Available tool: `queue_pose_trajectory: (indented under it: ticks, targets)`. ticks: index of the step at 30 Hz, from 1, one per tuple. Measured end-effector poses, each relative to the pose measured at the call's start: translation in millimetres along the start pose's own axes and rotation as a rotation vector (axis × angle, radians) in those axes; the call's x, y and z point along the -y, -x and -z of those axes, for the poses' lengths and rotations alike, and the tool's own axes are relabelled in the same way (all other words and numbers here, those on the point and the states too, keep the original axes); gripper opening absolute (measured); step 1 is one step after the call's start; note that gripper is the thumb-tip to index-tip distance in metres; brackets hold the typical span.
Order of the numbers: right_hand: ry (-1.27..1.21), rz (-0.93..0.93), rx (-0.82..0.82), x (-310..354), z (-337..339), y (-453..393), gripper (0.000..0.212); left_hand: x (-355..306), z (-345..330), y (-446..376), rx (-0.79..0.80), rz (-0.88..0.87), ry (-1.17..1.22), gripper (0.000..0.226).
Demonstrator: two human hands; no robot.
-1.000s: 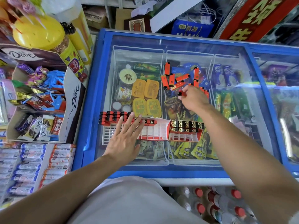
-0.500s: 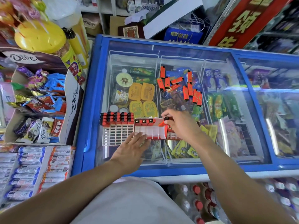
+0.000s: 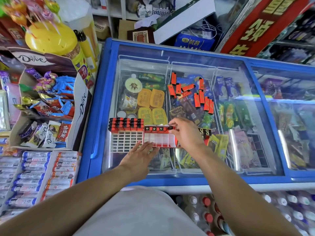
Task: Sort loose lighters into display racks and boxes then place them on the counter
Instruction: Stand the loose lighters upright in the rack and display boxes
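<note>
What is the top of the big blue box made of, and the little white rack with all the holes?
The freezer lid looks like clear glass: you see the ice creams through it and light glints off it. Its blue frame seems glossy plastic or painted metal; hard to say which. The white rack looks like thin moulded plastic, smooth and slightly shiny, with a neat grid of slots.

One head-worn wide-angle view here, tilted steeply down and forward over the glass-topped freezer [image 3: 109, 106], close enough that both forearms reach in from the bottom edge; snack shelves crowd the left margin.
</note>
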State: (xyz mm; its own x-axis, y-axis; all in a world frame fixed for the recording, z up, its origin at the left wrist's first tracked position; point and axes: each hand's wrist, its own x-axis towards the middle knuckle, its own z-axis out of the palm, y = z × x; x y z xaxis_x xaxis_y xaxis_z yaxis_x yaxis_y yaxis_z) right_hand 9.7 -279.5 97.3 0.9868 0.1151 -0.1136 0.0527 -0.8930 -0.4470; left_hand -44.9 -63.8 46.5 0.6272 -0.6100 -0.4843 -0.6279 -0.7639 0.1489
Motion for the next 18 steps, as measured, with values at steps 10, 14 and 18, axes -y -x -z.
queue_pose_trajectory:
  ticks: [10, 14, 18]
  targets:
    - [0.005, -0.007, -0.036, -5, 5, -1, 0.018, 0, -2, 2, -0.054, -0.027, 0.052, 0.081]
    - [-0.086, -0.135, -0.137, -24, 23, -23, 0.016, 1, 1, 5, -0.322, -0.107, 0.172, 0.065]
    - [-0.18, -0.362, -0.173, -66, 37, -63, 0.028, 2, 20, -6, -0.552, -0.079, 0.197, 0.061]
